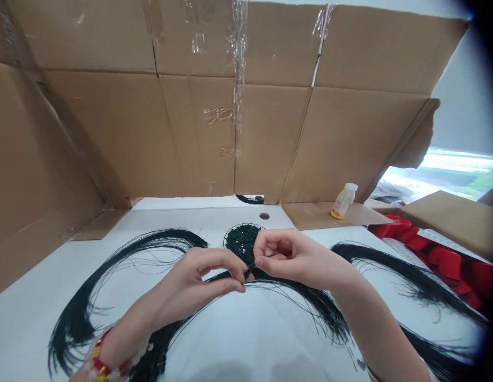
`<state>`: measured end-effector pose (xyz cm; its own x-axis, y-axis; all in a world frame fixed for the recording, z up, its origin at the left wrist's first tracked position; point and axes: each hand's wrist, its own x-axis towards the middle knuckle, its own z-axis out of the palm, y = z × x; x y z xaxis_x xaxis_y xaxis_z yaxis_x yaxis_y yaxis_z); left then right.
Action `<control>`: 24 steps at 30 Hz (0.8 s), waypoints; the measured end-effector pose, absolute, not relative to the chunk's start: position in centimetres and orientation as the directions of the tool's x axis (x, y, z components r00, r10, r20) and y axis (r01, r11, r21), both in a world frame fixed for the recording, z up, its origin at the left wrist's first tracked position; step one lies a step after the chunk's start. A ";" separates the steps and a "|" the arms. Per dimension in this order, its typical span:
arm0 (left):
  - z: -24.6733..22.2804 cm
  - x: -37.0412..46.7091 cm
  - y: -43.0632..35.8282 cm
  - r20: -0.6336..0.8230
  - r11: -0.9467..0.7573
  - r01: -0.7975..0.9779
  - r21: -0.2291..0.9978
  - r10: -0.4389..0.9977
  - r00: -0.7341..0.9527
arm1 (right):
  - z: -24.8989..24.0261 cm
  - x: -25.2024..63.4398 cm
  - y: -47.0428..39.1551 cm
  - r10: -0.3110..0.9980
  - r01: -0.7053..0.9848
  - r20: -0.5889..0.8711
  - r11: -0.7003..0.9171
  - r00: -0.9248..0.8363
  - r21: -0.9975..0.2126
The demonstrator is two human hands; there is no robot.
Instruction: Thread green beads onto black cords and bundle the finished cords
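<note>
- Across the white tabletop (19, 318), dark strands (318, 302) arc beneath your hands.
- Your left hand (202, 273) appears pinched on the strands; your right hand (294, 254) has fingertips together, contents unclear.
- Fine strand work seems underway, calling next for steady pinching beside the dark beads (241, 241).

Big cardboard wall (191, 132) at the back, shiny clear tape (239, 58) down its seam. Little white-capped bottle (344, 201) sitting on a cardboard flap (306, 215), plus some red stuff (445, 260) off to the right.
</note>
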<state>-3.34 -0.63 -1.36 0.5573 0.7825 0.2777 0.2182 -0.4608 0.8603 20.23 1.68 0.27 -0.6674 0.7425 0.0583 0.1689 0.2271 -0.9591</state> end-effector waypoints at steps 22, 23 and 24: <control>-1.1 -6.9 -0.4 0.401 -0.589 0.494 0.639 0.804 0.440 | 0.3 20.6 0.4 0.768 0.486 -0.035 0.369 -0.640 -0.793; -0.7 -8.4 -0.8 0.416 -0.567 0.557 0.606 0.823 0.386 | 0.4 21.8 0.2 0.766 0.506 -0.019 0.406 -0.643 -0.761; -0.3 -10.2 -1.4 0.434 -0.534 0.611 0.585 0.842 0.321 | 0.5 23.3 0.1 0.771 0.518 -0.011 0.417 -0.636 -0.747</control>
